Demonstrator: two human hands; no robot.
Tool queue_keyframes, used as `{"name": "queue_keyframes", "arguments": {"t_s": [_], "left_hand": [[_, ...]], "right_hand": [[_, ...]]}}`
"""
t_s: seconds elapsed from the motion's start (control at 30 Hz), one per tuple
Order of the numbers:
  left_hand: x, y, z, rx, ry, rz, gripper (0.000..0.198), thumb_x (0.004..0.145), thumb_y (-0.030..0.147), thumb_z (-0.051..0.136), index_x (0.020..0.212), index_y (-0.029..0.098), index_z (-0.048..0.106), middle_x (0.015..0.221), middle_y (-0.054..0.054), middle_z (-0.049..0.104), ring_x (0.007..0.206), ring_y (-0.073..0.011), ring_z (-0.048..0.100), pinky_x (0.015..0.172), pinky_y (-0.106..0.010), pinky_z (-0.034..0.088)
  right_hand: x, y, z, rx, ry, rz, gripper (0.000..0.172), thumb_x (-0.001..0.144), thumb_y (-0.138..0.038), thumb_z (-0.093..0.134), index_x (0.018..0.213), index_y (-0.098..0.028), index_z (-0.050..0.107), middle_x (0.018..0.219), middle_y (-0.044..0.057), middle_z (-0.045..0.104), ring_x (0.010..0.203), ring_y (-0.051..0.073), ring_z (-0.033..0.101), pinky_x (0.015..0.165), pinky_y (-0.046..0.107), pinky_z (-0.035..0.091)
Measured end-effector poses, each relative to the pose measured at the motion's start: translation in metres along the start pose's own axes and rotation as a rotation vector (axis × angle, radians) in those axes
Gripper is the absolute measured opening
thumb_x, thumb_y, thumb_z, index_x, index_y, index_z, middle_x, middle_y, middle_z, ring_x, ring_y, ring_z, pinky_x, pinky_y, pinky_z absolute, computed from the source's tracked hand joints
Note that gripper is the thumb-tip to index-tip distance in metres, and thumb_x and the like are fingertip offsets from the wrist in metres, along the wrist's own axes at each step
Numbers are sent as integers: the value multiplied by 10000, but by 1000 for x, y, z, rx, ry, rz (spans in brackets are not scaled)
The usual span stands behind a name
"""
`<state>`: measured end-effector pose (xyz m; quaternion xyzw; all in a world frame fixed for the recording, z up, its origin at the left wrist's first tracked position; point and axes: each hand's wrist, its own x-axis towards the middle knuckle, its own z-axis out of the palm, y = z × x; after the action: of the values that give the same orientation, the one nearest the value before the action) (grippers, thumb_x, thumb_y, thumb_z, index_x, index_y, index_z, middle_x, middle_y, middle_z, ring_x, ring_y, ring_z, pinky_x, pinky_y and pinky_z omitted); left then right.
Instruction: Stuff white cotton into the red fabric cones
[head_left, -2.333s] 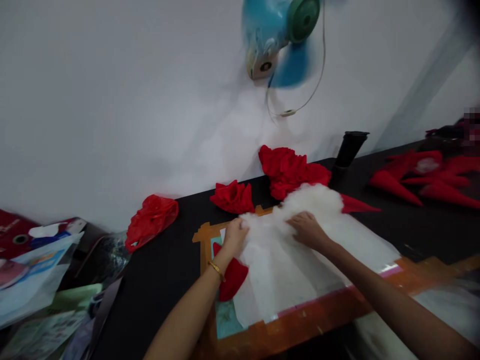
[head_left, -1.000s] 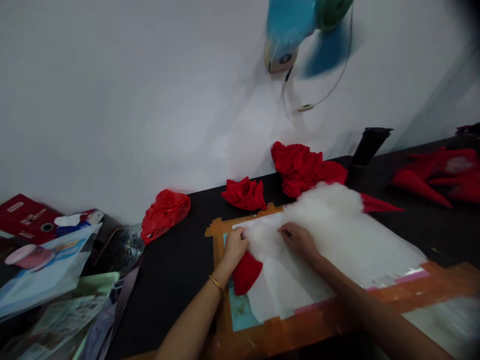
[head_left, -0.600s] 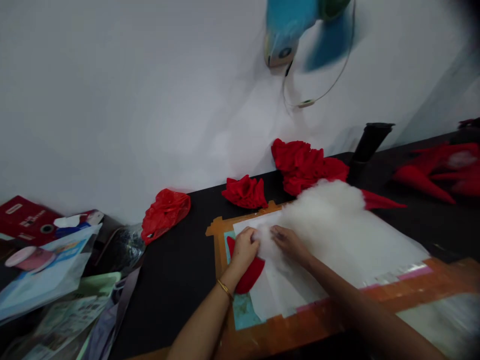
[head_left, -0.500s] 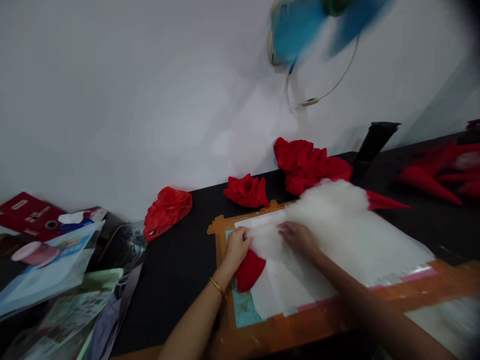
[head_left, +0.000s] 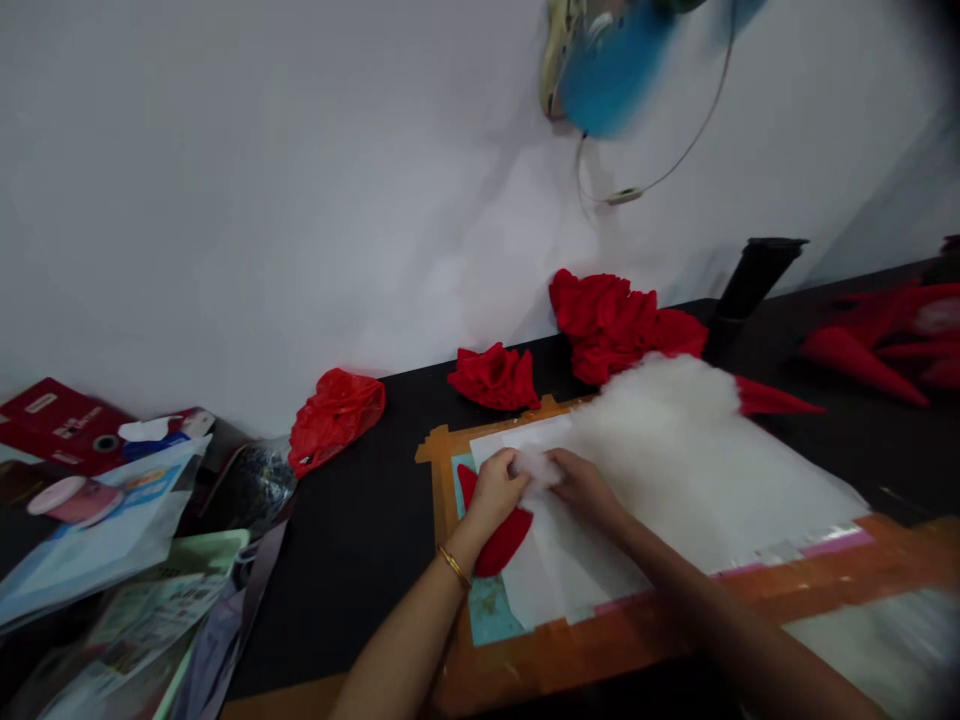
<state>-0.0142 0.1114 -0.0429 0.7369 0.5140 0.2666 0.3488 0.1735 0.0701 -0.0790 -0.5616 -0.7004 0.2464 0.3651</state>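
My left hand (head_left: pixel 496 492) and my right hand (head_left: pixel 583 487) meet over a small tuft of white stuffing (head_left: pixel 534 464), both with fingers closed on it. Under my left hand lies a red fabric piece (head_left: pixel 501 540). A big heap of white fluffy stuffing (head_left: pixel 660 430) spreads on a white sheet (head_left: pixel 600 560) to the right of my hands. The sheet lies on a teal mat with an orange taped border (head_left: pixel 442 470). A gold bangle is on my left wrist.
Red fabric bundles (head_left: pixel 495 378) (head_left: pixel 615 322) and a red plastic bag (head_left: pixel 334 415) lie by the wall. Red cones (head_left: pixel 862 360) lie far right, a black tube (head_left: pixel 750 285) stands behind. Papers and packets (head_left: pixel 97 540) pile at left. A blue fan (head_left: pixel 607 60) hangs above.
My hands have drawn together toward the left end of the stuffing, pinching off a small tuft. The view has shifted slightly.
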Motion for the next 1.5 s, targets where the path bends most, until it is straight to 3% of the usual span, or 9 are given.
{"name": "queue_keyframes", "arguments": {"t_s": [0.17, 0.3, 0.37, 0.5, 0.63, 0.7, 1.13, 1.33, 1.5], "left_hand": [[-1, -8, -30, 23, -49, 10, 149, 675, 79, 632, 802, 158, 635, 765, 16, 605, 712, -142, 524, 699, -260, 410], [-2, -3, -44, -7, -116, 55, 556, 670, 213, 764, 1194, 153, 588, 1090, -74, 650, 886, -170, 588, 775, -268, 455], [2, 3, -42, -8, -125, 67, 547, 751, 264, 707, 1262, 149, 548, 1135, -94, 637, 913, -171, 593, 787, -271, 464], [17, 12, -21, 44, -206, 111, 489, 741, 209, 675, 1220, 168, 589, 997, -44, 661, 803, -161, 598, 733, -266, 473], [22, 17, 7, 159, -275, 177, 222, 646, 84, 650, 848, 171, 677, 819, -25, 640, 779, -191, 578, 768, -298, 462], [20, 17, 15, 216, -270, 190, 138, 639, 61, 614, 708, 180, 629, 797, -37, 615, 797, -205, 569, 796, -314, 452], [-2, -5, -26, 330, -163, 166, 188, 668, 25, 510, 733, 194, 564, 960, -71, 582, 899, -214, 567, 849, -329, 454], [-8, 6, -17, 214, -209, 234, 501, 661, 159, 690, 1155, 169, 600, 1297, -124, 569, 1170, -272, 541, 996, -350, 420], [3, 17, 4, 138, -215, 171, 143, 747, 164, 591, 834, 162, 704, 869, -76, 721, 840, -234, 653, 790, -317, 490]], "right_hand": [[-1, 10, -20, -24, 21, 21, 316, 635, -57, 488, 879, -211, 618, 933, 51, 693, 899, 243, 641, 836, 395, 515], [-12, 6, -29, -25, -18, -35, 432, 677, -139, 622, 1101, -220, 599, 1155, 83, 653, 1104, 276, 586, 961, 422, 468], [-16, 5, -32, -9, -17, -32, 595, 728, -249, 672, 1294, -220, 491, 1270, 101, 609, 1168, 278, 560, 993, 430, 451], [-8, 4, -28, -70, -32, 112, 659, 778, -309, 658, 1380, -180, 422, 1100, 106, 700, 962, 261, 656, 836, 385, 509], [3, 3, -14, -151, -58, 111, 109, 731, -140, 584, 803, -181, 655, 769, 65, 706, 716, 210, 644, 692, 301, 469], [3, 3, -11, -163, -51, 92, 117, 728, -118, 543, 661, -194, 603, 694, 46, 678, 657, 184, 610, 654, 281, 444], [-13, 13, -33, -115, 64, 10, 139, 848, -282, 499, 827, -203, 612, 977, 102, 666, 871, 241, 634, 789, 369, 503], [-13, 3, -20, -99, 34, 47, 165, 849, -233, 482, 932, -208, 622, 900, 96, 707, 791, 250, 652, 727, 368, 497], [-6, -2, -10, -82, 11, 61, 103, 852, -284, 479, 835, -232, 566, 723, 26, 671, 652, 206, 623, 613, 309, 458]]}}
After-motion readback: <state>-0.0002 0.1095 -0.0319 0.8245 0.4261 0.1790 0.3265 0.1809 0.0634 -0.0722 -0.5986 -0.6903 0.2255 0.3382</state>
